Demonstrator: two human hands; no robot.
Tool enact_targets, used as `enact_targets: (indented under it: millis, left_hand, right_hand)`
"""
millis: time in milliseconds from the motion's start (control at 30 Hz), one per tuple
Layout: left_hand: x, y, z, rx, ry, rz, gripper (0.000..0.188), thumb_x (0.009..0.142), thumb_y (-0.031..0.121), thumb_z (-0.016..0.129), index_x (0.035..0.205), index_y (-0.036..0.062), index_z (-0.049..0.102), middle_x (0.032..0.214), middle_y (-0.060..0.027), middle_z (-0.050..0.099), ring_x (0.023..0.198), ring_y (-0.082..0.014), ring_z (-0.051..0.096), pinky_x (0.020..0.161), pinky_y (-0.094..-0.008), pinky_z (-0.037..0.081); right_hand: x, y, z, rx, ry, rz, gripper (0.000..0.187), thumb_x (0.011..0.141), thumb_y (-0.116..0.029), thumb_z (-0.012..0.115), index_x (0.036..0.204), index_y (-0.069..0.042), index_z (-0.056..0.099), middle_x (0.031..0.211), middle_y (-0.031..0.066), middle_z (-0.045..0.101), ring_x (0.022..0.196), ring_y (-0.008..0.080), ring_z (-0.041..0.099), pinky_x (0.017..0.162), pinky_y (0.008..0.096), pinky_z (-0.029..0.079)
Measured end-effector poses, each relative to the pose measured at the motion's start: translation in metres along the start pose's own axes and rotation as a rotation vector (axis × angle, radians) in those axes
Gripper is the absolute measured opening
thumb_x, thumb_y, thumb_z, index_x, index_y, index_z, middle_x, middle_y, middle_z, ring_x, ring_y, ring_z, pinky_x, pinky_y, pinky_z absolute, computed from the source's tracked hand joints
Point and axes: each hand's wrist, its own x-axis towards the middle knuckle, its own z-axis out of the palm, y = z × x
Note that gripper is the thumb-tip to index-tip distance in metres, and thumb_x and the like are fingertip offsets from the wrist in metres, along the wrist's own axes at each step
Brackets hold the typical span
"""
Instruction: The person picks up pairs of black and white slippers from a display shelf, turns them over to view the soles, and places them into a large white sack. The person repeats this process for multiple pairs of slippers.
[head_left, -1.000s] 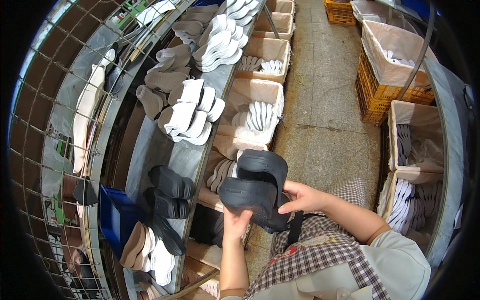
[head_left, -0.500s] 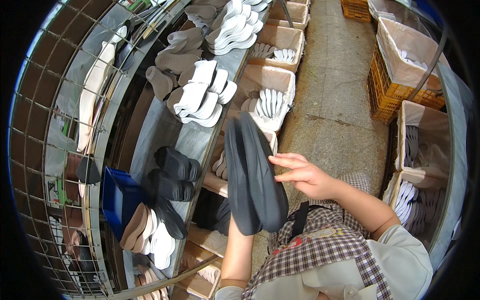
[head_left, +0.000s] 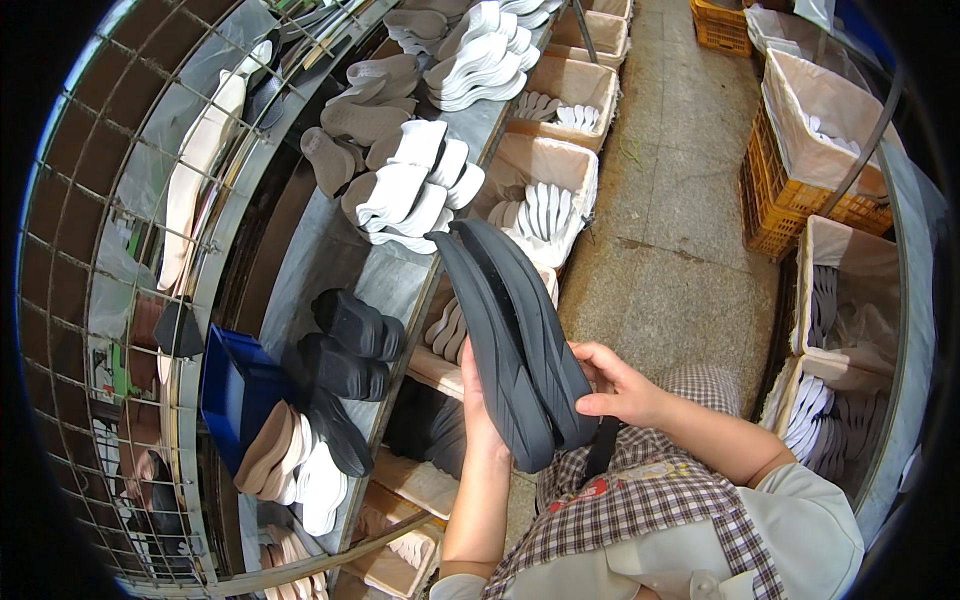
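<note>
Two black shoe soles [head_left: 500, 360] are held side by side, not yet set down: left hand [head_left: 482, 415] curled round one edge, right hand [head_left: 622, 388] pinching the other; more dark soles [head_left: 345, 365] lie on the worktop [head_left: 388, 275].

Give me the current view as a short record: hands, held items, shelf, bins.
Left hand: holding two black soles, fingers partly hidden
Right hand: touching the right edge of the pair
Held items: side by side, lengthwise
Shelf: white soles, grey soles, other black soles
Lined bins: both sides of the aisle
Orange crates: under a lined bin, right
</note>
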Motion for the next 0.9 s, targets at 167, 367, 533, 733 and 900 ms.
enact_targets:
  millis: [167,367,533,733,900]
  left_hand:
    - [-0.001,0.006,-0.012,-0.157,-0.061,-0.083,0.047,0.099,0.034,0.038,0.138,0.0066,0.034,0.132,-0.0134,0.046,0.118,-0.0259,0.049,0.096,-0.0386,0.046]
    - [0.013,-0.020,-0.026,-0.395,-0.373,0.046,0.027,0.097,0.032,0.043,0.114,0.0110,0.044,0.110,-0.0086,0.056,0.106,-0.0226,0.054,0.093,-0.0441,0.046]
    - [0.020,-0.026,-0.028,-0.685,-0.488,-0.019,0.023,0.094,0.029,0.050,0.106,0.0106,0.043,0.096,-0.0066,0.052,0.095,-0.0290,0.054,0.085,-0.0465,0.047]
    - [0.020,-0.031,-0.032,0.013,-0.340,0.115,0.032,0.098,0.028,0.043,0.121,0.0067,0.046,0.116,-0.0095,0.051,0.108,-0.0247,0.051,0.095,-0.0397,0.044]
    - [0.018,-0.024,-0.025,-0.401,-0.623,-0.031,0.042,0.100,0.028,0.039,0.135,0.0052,0.039,0.129,-0.0105,0.049,0.117,-0.0211,0.049,0.100,-0.0349,0.042]
  right_hand:
    - [0.005,-0.014,0.015,-0.446,0.044,-0.217,0.064,0.079,-0.026,0.075,0.131,-0.005,0.044,0.144,0.0163,0.032,0.130,0.0284,0.036,0.106,0.0404,0.031]
    - [0.013,-0.032,0.041,-1.060,-0.121,-0.395,0.094,0.066,-0.049,0.079,0.137,-0.005,0.038,0.148,0.0198,0.027,0.123,0.0379,0.037,0.102,0.0457,0.030]
    - [0.020,-0.033,0.050,-1.022,-0.119,-0.445,0.102,0.064,-0.049,0.080,0.139,-0.003,0.030,0.147,0.0195,0.029,0.123,0.0380,0.038,0.102,0.0460,0.030]
    - [0.012,-0.039,0.060,-1.142,0.017,-0.358,0.093,0.070,-0.050,0.073,0.138,0.001,0.034,0.144,0.0244,0.027,0.123,0.0412,0.035,0.103,0.0508,0.031]
    - [0.013,-0.044,0.052,-0.811,0.088,-0.284,0.087,0.071,-0.035,0.074,0.139,-0.001,0.031,0.144,0.0232,0.027,0.128,0.0376,0.035,0.106,0.0469,0.030]
